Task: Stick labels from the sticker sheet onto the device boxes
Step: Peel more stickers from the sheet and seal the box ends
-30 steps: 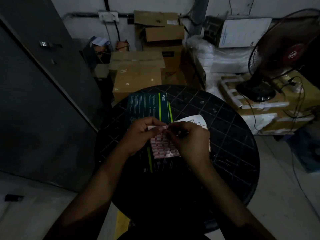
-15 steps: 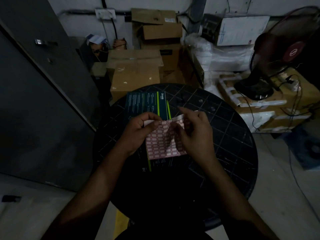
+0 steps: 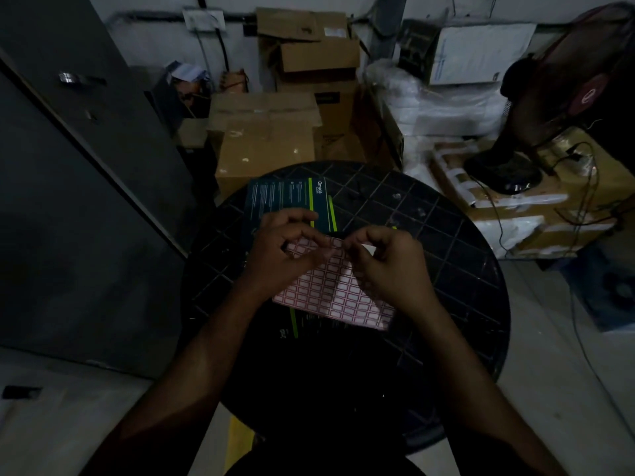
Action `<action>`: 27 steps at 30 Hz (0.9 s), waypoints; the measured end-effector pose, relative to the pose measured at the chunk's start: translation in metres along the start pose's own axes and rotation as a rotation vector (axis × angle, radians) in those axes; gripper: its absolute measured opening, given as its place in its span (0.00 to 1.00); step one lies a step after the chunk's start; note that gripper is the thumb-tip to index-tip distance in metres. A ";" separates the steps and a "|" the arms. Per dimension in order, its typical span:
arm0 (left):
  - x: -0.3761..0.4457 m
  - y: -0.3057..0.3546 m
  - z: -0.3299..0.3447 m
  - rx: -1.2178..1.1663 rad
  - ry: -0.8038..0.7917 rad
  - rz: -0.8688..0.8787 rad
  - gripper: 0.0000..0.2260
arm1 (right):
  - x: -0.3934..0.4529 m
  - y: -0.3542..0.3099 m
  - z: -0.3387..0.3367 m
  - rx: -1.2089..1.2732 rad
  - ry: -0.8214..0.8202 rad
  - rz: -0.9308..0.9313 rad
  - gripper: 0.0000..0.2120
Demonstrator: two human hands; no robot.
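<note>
Sticker sheet (image 3: 338, 297): white, printed with a grid of red-bordered labels, being held above the dark device box (image 3: 287, 201) at the centre of the round black table (image 3: 457, 276). Its upper edge is being pinched by the left hand (image 3: 280, 252), fingers curled over the top left corner. The same edge is being pinched by the right hand (image 3: 388, 262), thumb and forefinger closed tightly at the sheet's top; whether a single label is being lifted cannot be told.

Device box: lying flat on the table, marked with green stripes and white print, partly being covered by sheet and hands.

Surroundings: cardboard cartons (image 3: 264, 146) being stored behind the table; a pedestal fan (image 3: 563, 94) being kept at the right.
</note>
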State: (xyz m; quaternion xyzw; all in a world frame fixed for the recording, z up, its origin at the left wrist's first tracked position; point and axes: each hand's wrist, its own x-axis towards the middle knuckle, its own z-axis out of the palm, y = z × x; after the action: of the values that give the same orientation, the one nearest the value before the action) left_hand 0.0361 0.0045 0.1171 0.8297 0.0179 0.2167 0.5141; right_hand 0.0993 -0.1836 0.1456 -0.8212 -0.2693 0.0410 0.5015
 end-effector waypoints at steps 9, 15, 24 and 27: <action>0.001 0.002 0.002 0.096 0.031 0.031 0.09 | 0.006 0.002 -0.004 0.276 -0.162 0.058 0.09; -0.001 0.002 0.002 0.060 0.031 0.063 0.09 | 0.007 -0.003 0.002 0.257 -0.142 -0.005 0.06; -0.002 0.003 0.002 0.029 0.033 0.045 0.04 | 0.011 0.003 -0.005 0.246 -0.252 -0.039 0.06; -0.001 0.005 0.003 0.025 0.028 0.021 0.06 | 0.011 0.004 -0.009 0.284 -0.308 -0.042 0.08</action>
State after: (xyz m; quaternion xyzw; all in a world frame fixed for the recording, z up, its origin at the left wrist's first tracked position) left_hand 0.0351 -0.0004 0.1199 0.8330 0.0190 0.2332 0.5013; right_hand 0.1131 -0.1871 0.1486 -0.7205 -0.3515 0.1930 0.5658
